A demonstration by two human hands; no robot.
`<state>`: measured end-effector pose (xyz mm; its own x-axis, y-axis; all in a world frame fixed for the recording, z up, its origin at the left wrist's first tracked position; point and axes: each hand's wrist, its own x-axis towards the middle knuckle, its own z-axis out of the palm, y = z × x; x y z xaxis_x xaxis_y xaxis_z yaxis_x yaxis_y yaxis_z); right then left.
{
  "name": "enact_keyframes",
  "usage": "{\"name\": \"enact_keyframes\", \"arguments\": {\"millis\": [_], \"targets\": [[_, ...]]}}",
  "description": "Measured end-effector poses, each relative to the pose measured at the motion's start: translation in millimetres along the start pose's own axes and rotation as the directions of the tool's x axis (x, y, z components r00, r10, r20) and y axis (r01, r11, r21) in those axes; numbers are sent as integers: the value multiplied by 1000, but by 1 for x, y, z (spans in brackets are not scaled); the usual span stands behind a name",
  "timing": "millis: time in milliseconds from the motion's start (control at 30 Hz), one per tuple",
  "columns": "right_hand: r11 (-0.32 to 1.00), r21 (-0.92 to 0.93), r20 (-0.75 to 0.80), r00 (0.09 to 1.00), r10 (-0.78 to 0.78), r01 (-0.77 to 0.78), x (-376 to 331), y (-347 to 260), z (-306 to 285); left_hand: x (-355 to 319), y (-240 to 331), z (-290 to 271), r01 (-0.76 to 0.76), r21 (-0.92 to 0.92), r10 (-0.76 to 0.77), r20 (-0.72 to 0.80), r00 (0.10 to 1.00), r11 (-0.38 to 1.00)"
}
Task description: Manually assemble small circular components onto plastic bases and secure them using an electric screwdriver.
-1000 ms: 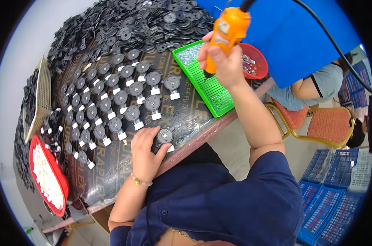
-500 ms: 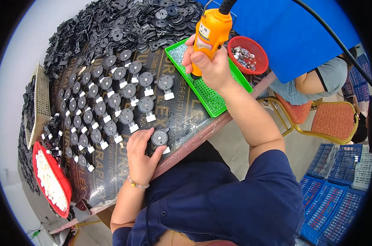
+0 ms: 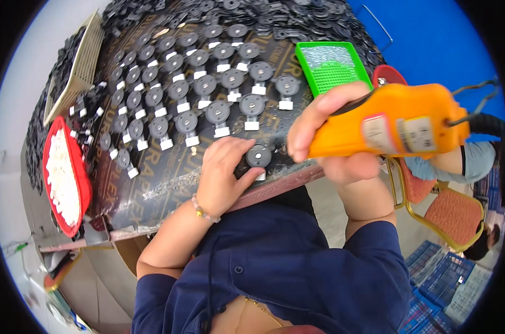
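Right grip clamped on orange tool; left grip, parted, touches black disc

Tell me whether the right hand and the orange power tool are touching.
Touching. The head view shows it: the right hand is wrapped around the orange power tool, fingers curled over its narrower end.

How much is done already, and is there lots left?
Looks done: round black parts with white blocks stand in rows; whether each is finished, I can't tell. In hand: the left hand holds one similar part near the table edge; the right hand grips an orange power driver. Probably left: the loose black pieces heaped behind and white pieces in the red basket.
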<state>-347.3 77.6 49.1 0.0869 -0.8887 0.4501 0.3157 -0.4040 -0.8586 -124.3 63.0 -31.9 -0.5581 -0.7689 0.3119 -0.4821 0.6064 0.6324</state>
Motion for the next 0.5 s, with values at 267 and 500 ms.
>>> {"name": "enact_keyframes", "arguments": {"millis": [267, 500], "targets": [[990, 91, 86, 991, 104, -112, -5, 27, 25, -6, -6, 4, -11, -12, 11, 0, 1000, 1000], [975, 157, 136, 981, 139, -160, -2, 28, 29, -4, -5, 2, -28, -22, 27, -26, 999, 999]]}}
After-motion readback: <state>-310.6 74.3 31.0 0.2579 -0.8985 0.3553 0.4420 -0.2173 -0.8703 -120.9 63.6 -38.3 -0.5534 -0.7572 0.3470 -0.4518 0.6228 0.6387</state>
